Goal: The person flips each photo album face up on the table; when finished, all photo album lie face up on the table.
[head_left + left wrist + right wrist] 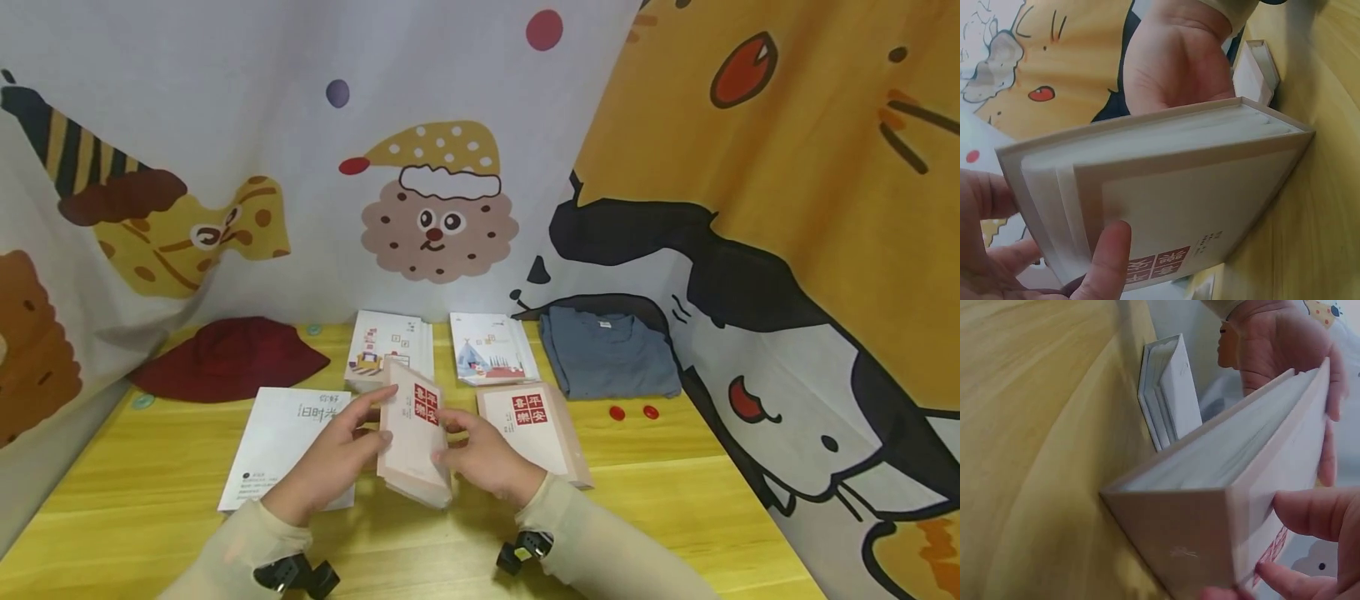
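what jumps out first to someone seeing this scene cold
First, the two hands at the centre of the yellow table: the left hand and right hand hold a pale book with red squares tilted up between them. A matching book lies flat just to its right. Behind, a bright cartoon backdrop fills the view, with a dark red hat back left and a folded blue-grey shirt back right.

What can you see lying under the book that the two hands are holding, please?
The book stands tilted on its lower edge on the yellow table, gripped by the left hand and right hand. Nothing else shows beneath; the contact line is partly hidden.
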`<state>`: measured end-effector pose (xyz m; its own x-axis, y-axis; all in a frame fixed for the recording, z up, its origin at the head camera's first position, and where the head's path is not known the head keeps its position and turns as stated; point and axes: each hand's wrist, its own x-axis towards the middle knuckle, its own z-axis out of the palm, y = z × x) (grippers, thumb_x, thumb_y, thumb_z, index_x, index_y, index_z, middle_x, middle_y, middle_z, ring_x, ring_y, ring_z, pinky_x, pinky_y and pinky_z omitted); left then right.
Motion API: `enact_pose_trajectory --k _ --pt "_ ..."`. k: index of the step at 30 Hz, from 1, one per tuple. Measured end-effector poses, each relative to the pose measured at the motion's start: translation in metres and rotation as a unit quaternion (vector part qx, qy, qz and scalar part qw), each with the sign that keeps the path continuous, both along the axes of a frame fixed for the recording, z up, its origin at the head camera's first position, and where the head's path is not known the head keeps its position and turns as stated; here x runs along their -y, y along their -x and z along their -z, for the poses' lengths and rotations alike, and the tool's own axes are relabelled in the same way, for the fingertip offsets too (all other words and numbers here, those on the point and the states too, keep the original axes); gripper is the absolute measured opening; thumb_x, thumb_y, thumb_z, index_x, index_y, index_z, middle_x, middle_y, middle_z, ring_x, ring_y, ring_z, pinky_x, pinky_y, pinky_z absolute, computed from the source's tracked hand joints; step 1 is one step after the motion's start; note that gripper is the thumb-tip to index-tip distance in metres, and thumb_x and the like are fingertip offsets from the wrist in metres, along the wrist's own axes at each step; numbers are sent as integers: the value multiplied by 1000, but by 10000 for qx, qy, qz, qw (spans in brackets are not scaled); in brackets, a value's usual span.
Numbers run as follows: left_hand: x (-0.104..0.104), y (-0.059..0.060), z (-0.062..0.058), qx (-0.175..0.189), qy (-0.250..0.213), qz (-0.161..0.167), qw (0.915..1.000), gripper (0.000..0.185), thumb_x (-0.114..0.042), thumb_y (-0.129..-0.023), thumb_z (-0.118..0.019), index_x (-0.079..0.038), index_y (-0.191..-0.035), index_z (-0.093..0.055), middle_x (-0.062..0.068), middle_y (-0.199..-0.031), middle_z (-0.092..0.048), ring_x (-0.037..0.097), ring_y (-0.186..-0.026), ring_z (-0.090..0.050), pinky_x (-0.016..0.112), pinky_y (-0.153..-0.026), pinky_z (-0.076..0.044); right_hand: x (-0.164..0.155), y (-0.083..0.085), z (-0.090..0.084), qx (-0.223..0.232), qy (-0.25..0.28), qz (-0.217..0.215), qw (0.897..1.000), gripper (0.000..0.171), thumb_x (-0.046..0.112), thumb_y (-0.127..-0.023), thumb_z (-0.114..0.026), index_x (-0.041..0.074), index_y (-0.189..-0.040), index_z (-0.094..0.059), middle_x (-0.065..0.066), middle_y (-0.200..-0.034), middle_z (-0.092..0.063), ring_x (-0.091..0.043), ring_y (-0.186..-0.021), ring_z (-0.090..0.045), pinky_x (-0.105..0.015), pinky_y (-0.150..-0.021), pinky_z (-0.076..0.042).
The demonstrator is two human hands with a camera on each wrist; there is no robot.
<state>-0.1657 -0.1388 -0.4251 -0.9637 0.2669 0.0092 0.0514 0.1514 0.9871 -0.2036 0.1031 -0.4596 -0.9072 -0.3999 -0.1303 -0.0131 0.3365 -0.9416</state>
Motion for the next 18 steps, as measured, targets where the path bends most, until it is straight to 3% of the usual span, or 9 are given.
enact_pose_trajectory --k 4,9,14,18 --pt "-2 -3 -1 -212 -76 263 9994 69 -10 -106 -54 -15 -168 -25 34 -150 -44 32 -115 -68 32 -86 -62 0 0 -2 -141 41 97 9998 56 12 -92 -78 8 -146 -62 -14 -122 -61 -23 -94 -63 -34 -75 -57" --pt "-5 -4 4 -441 -253 475 9976 70 -13 -109 -51 -14 -170 -16 37 -150 -41 33 -113 -69 38 -90 -62 0 -6 -12 13 378 20 9993 48 25 -104 -68 8 -148 -61 -17 -140 -63 -28 -108 -69 -46 -86 -61" --pt "-7 -1 16 -132 -59 706 9974 67 -19 -112 -47 -17 -170 -14 31 -150 -49 42 -126 -62 54 -100 -57 -4 -12 -21 727 964 -110 9926 61 45 -111 -49 9 -159 -45 -19 -153 -54 -36 -131 -61 -54 -92 -60" --pt "-9 3 26 221 281 899 9953 69 -24 -112 -49 -15 -170 -13 27 -150 -52 43 -134 -56 59 -104 -53 -8 -11 -22 1024 1521 -240 9828 67 45 -111 -45 6 -163 -31 -28 -146 -56 -38 -123 -66 -49 -88 -63"
